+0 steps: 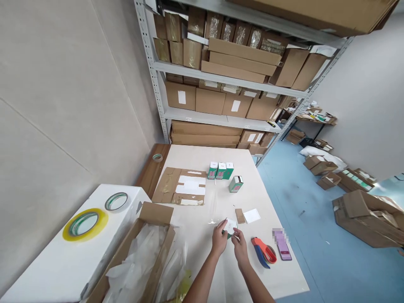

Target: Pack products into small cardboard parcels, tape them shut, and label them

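Observation:
A small green and white box [230,226] is between my two hands, low over the near part of the white table [221,261]. My left hand [220,236] grips its left side with closed fingers. On the box's right edge, my right hand [240,245] is closed, fingers at the near corner. Just beyond lie a brown cardboard piece [240,216] and a white paper [251,216]. Farther back stand several similar boxes [222,171], one box [236,184] apart from the others. An orange and blue tape dispenser [264,252] rests right of my right hand.
A flattened cardboard sheet [166,185] lies at the table's back left. An open carton [166,240] with plastic bags stands at the left, beside a white block bearing a yellow tape roll [101,219]. A purple phone [283,248] lies near the right edge. Shelving [227,73] with cartons stands behind.

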`<action>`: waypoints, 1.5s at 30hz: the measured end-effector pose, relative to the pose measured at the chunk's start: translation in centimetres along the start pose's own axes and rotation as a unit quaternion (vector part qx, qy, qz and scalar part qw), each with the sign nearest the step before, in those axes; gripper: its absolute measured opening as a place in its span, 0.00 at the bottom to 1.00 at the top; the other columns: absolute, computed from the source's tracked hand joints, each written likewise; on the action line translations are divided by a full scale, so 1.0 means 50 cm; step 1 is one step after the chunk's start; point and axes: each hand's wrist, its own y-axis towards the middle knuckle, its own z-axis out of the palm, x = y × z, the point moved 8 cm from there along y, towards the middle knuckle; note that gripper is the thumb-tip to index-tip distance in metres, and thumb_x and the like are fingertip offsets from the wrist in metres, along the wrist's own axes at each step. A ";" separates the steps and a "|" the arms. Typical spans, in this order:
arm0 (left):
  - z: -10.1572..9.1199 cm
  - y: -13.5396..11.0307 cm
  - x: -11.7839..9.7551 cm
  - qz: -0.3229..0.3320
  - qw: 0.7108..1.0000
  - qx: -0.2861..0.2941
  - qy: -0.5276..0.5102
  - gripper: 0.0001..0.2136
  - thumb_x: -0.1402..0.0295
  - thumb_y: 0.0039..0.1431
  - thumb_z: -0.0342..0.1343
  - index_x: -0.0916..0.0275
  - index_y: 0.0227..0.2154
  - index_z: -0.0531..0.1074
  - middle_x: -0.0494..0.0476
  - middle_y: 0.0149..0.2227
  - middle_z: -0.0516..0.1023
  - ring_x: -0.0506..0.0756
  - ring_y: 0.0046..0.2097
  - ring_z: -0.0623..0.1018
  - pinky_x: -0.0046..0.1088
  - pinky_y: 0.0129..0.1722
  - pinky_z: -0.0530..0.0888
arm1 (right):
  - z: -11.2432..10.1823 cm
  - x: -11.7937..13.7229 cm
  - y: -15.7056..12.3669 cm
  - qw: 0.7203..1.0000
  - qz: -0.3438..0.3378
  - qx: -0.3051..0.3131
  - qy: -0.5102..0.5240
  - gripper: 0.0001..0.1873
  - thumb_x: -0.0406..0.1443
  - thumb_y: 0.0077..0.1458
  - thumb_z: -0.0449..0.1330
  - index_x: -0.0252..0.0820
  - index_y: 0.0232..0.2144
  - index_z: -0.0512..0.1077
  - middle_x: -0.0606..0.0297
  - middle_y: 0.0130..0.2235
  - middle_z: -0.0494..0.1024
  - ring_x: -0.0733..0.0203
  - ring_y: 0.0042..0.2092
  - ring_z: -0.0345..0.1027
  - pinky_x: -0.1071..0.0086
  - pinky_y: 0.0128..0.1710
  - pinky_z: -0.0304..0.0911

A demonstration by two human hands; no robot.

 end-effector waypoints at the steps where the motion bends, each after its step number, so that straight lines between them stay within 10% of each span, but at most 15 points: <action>1: 0.005 -0.019 0.007 -0.003 1.000 0.005 0.000 0.30 0.76 0.53 0.52 0.54 0.59 0.77 0.52 0.64 0.75 0.59 0.64 0.72 0.39 0.68 0.65 | -0.010 -0.011 -0.017 1.000 -0.002 0.000 -0.006 0.26 0.48 0.45 0.65 0.44 0.46 0.76 0.62 0.40 0.79 0.52 0.44 0.76 0.62 0.45 0.70; 10: 0.020 -0.095 0.073 -0.045 0.995 0.030 0.084 0.27 0.76 0.52 0.54 0.57 0.57 0.79 0.57 0.66 0.72 0.59 0.68 0.69 0.39 0.70 0.62 | -0.014 -0.123 -0.037 0.993 0.007 0.075 -0.093 0.25 0.47 0.45 0.60 0.46 0.45 0.77 0.60 0.38 0.82 0.47 0.43 0.78 0.55 0.47 0.73; 15: 0.007 -0.115 0.037 -0.012 0.978 0.026 0.206 0.29 0.68 0.52 0.63 0.56 0.59 0.76 0.61 0.73 0.58 0.64 0.69 0.67 0.40 0.67 0.66 | -0.012 -0.124 0.010 0.979 -0.096 0.141 -0.116 0.25 0.39 0.44 0.57 0.47 0.45 0.80 0.55 0.56 0.79 0.44 0.64 0.67 0.51 0.65 0.62; 19: 0.022 -0.127 0.001 0.000 0.947 0.016 0.320 0.30 0.65 0.51 0.67 0.51 0.60 0.75 0.59 0.69 0.67 0.65 0.65 0.71 0.42 0.64 0.69 | -0.020 -0.132 0.032 0.969 -0.098 0.199 -0.105 0.28 0.35 0.42 0.56 0.48 0.48 0.79 0.57 0.61 0.75 0.46 0.69 0.61 0.49 0.70 0.54; 31: -0.002 -0.074 -0.009 0.000 0.973 0.104 0.204 0.26 0.70 0.54 0.64 0.55 0.58 0.77 0.54 0.64 0.75 0.60 0.65 0.73 0.35 0.68 0.65 | -0.021 -0.113 -0.032 0.951 -0.012 0.299 -0.078 0.55 0.31 0.46 0.59 0.56 0.75 0.46 0.60 0.71 0.63 0.47 0.65 0.67 0.48 0.65 0.61; 40: -0.047 -0.039 0.045 -0.136 0.976 -0.084 0.147 0.29 0.63 0.64 0.60 0.62 0.67 0.64 0.65 0.58 0.78 0.58 0.55 0.79 0.34 0.58 0.71 | -0.035 -0.099 -0.055 0.939 -0.014 0.293 -0.179 0.47 0.31 0.52 0.59 0.52 0.73 0.55 0.61 0.73 0.58 0.47 0.66 0.65 0.51 0.62 0.67; 45: -0.025 -0.041 0.023 -0.090 0.976 -0.087 0.178 0.13 0.65 0.67 0.57 0.62 0.50 0.79 0.64 0.61 0.75 0.58 0.56 0.78 0.32 0.60 0.69 | -0.032 -0.086 -0.054 0.939 -0.037 0.270 -0.210 0.46 0.29 0.50 0.59 0.49 0.71 0.58 0.59 0.71 0.62 0.48 0.65 0.65 0.52 0.61 0.68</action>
